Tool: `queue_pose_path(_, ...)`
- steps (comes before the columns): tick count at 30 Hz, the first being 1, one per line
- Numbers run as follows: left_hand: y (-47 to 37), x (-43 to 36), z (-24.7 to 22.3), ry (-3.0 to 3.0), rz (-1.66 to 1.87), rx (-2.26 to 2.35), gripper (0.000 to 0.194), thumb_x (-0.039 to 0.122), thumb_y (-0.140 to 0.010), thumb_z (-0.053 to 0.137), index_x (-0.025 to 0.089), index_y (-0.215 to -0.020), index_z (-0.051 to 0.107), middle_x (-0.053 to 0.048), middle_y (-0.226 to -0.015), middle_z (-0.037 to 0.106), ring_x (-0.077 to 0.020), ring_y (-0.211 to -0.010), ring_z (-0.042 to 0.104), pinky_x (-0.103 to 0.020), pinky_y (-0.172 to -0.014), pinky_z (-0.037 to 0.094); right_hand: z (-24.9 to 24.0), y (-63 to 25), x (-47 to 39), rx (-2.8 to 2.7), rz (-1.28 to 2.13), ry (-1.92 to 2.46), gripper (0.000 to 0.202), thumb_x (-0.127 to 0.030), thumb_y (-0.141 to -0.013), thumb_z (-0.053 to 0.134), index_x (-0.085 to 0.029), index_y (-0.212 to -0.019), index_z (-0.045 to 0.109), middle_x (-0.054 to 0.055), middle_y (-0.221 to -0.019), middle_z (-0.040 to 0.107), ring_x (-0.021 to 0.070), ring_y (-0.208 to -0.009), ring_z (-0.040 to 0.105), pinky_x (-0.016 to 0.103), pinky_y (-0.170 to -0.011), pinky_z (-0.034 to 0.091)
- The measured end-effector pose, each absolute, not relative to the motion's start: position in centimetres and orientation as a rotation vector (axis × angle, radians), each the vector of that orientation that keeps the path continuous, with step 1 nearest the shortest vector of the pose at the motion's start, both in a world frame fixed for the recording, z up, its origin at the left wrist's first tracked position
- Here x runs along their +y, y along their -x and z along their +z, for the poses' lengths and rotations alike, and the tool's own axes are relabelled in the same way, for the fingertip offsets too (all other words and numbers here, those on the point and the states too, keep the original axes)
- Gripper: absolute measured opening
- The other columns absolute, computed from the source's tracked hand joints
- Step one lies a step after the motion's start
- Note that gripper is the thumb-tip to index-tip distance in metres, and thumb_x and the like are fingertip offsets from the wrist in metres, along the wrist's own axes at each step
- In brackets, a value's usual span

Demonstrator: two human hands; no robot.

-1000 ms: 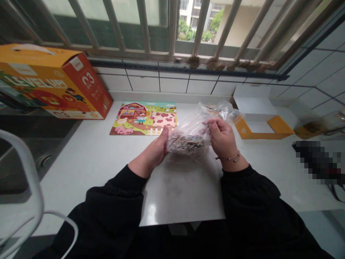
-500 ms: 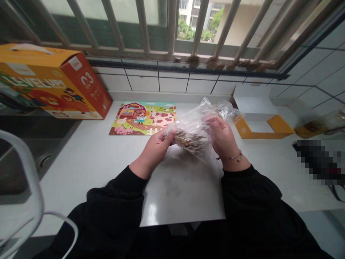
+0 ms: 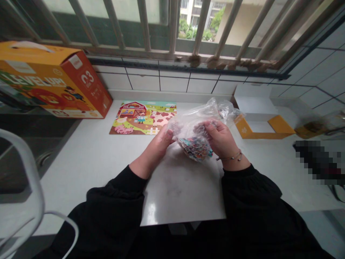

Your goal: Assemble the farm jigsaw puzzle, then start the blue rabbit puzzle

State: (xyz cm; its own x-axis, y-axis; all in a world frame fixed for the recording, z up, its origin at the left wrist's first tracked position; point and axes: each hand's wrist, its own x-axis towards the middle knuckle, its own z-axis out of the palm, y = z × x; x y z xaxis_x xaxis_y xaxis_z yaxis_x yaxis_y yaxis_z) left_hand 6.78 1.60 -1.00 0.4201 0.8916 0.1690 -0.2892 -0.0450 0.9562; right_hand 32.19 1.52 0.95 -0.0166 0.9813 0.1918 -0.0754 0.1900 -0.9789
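A clear plastic bag [image 3: 195,118] with small multicoloured pieces [image 3: 194,148] bunched at its bottom hangs between my hands, above the white counter. My left hand [image 3: 161,141] pinches the bag's left side, thumb on top. On the other side my right hand [image 3: 219,138], with a thin bracelet at the wrist, grips the bag with fingers closed. Behind my left hand lies a flat farm picture [image 3: 142,118] showing a barn, a cow and pigs. Crumpled clear plastic [image 3: 226,109] rests behind my right hand.
An orange and red carton [image 3: 81,86] stands at the back left beside a dark sink [image 3: 16,154]. A white cable [image 3: 35,180] curves at the left edge. Back right, there is an open yellow box [image 3: 264,135]; a blurred dark object [image 3: 312,158] lies nearer the right edge.
The bag has turned and its contents have shifted; coloured faces of the pieces now show where brownish edges showed before. My right hand has moved slightly lower, still gripping the bag.
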Motion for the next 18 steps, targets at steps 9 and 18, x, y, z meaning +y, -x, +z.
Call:
queue_pose_path(9, -6.2, 1.3, -1.0, -1.621, 0.762, 0.722, 0.092, 0.063, -0.083, 0.098, 0.024, -0.159, 0.062, -0.016, -0.161, 0.069, -0.0410, -0.149, 0.064, -0.057, -0.130, 0.047, 1.6, -31.9, 1.5, -1.090, 0.955, 0.906, 0.046, -0.079, -0.099, 0.070, -0.033, -0.103, 0.073, 0.005, -0.109, 0.081, 0.0281, -0.110, 0.079, 0.052, -0.098, 0.068)
queue_pose_path(18, -6.0, 1.3, -0.8, -1.978, 0.712, 0.717, 0.061, 0.046, -0.095, 0.089, 0.027, -0.150, 0.071, -0.012, -0.157, 0.072, -0.0368, -0.147, 0.067, -0.055, -0.130, 0.047, -0.1, -34.4, 3.4, -1.058, 0.709, 1.024, 0.058, -0.081, -0.104, 0.053, -0.030, -0.118, 0.076, 0.007, -0.101, 0.074, 0.0248, -0.089, 0.075, 0.036, -0.067, 0.058)
